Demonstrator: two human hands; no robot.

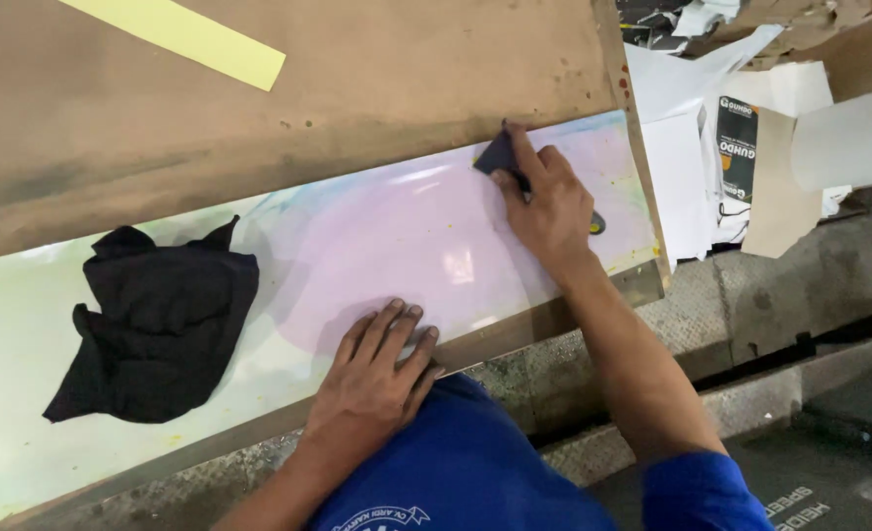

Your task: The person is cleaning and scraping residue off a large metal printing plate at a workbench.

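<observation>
Hidden/cut off: the small dark scraper (496, 154) is mostly under the right hand (549, 208), only its dark blade end shows at upper centre, plus a bit of dark-and-yellow handle poking out by the wrist side; can't make out its exact shape; the glossy sheet (387, 236) runs off the left edge of the frame, so its full length isn't seen; person's body is cut by the bottom edge, only blue shirt (456, 472) and blue sleeve (701, 492) show; clutter at upper right is a jumble of white paper (672, 128) and brown cardboard (780, 187), hard to sort.

Hands & thing: hands well apart; right hand closed on the scraper, index finger stretched along its top, blade touching the sheet near the sheet's upper edge, right of centre; left hand (377, 374) lies flat, fingers spread & together-ish, palm down on the sheet near its lower edge, centre of frame, holding nothing; scraper is up & right of the left hand.

Around: sheet is pale w/ pink and greenish tints, lying on the counter (515, 329), brown rim along the lower edge; crumpled black cloth (161, 320) on the sheet at left, apart from both hands; brown board (308, 88) above the sheet w/ a yellow strip (185, 37) at upper left; no containers in view to speak of.
</observation>
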